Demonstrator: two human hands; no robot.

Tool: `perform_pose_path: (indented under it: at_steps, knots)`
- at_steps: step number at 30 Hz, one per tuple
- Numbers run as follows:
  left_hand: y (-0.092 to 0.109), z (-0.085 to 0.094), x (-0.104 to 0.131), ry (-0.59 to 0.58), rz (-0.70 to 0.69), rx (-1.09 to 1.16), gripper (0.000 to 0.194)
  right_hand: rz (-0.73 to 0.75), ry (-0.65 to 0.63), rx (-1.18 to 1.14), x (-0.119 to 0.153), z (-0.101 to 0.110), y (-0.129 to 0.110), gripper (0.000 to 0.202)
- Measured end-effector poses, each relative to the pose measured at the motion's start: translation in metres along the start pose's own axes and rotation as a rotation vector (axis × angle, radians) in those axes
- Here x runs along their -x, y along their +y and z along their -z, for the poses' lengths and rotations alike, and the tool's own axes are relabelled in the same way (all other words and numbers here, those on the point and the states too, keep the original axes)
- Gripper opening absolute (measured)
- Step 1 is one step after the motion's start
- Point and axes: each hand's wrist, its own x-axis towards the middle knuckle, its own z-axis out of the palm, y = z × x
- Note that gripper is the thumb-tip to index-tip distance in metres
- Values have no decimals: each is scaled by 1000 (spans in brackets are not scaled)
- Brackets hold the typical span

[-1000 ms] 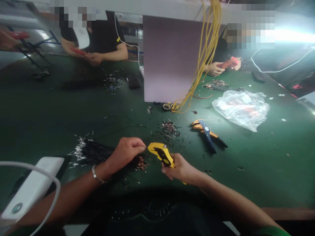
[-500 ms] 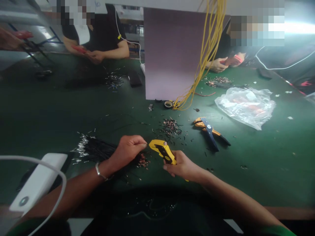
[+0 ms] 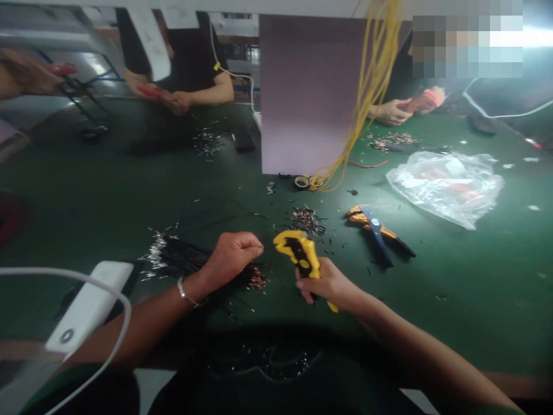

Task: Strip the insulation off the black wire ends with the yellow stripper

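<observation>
My right hand (image 3: 330, 280) is wrapped round the handles of a yellow and black wire stripper (image 3: 302, 253), its jaws pointing up and left. A yellow handle end sticks out below the hand. Just left of the jaws, my left hand (image 3: 233, 255) is closed in a pinch; whatever is between its fingertips is too small to make out. Under and beside this hand lies a bundle of black wires (image 3: 184, 257), with silvery ends at the left and bare copper ends (image 3: 258, 278) at the right.
Clipped scraps (image 3: 306, 221) lie beyond the stripper. A blue and orange stripper (image 3: 375, 227) and a plastic bag (image 3: 449, 187) are to the right. Yellow wires (image 3: 374, 92) hang beside an upright panel (image 3: 309, 98). A white power strip (image 3: 88, 308) is at left. Co-workers' hands (image 3: 177, 102) work opposite.
The yellow stripper has turned more upright and sits slightly farther from my left hand, with more of its lower handle showing. My left hand keeps its pinch. The whole view has shifted slightly.
</observation>
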Motion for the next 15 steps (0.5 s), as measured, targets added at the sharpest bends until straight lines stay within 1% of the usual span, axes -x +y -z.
perform_pose_path:
  at_steps: [1, 6, 9, 12, 15]
  knots:
    - [-1, 0, 0, 5, -12, -3, 16, 12, 18, -32, -1, 2, 1, 12]
    - [-6, -2, 4, 37, -43, 21, 14, 11, 1, -181, -5, 10, 9, 12]
    - [-8, -4, 4, 58, -40, 53, 13, 13, -21, -250, -5, 11, 13, 13]
    - [-9, -5, 5, 66, -28, 73, 13, 46, -51, -283, -5, 9, 17, 16]
    - [-8, -7, 6, 97, -63, 55, 14, 60, -74, -283, -5, 7, 22, 18]
